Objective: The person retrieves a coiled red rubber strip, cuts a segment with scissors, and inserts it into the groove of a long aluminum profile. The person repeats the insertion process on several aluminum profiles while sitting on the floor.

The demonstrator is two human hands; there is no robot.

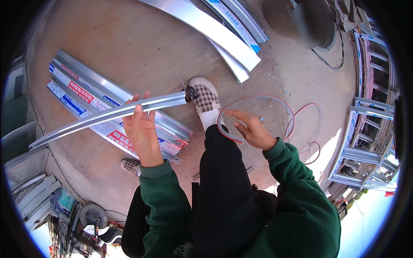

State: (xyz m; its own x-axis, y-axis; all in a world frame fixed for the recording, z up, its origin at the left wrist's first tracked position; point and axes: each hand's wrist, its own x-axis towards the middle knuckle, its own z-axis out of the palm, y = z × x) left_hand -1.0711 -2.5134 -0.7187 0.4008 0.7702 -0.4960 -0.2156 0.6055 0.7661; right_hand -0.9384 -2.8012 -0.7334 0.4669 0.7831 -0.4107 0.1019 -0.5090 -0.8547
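My left hand (pixel 143 137) grips a long silver aluminium profile (pixel 103 115), its thumb in front and its fingertips showing past the far edge. The profile slants from the far left toward my shoe, its grooved side visible. To the right, my right hand (pixel 254 131) is held with its fingers stretched out and its thumb apart. A thin grey and red flexible strip (pixel 278 102) loops around this hand and passes close by its fingertips. One loose end of the strip hangs below the thumb. I cannot tell whether the fingertips touch the strip.
Several labelled aluminium profiles (pixel 79 92) lie on the concrete floor at left, beneath the held one. More silver profiles (pixel 215 32) lie ahead. Metal frames (pixel 365 142) stand at right. My checked shoe (pixel 204 94) is between my hands. Beyond it, a dark round object (pixel 314 23) is blurred.
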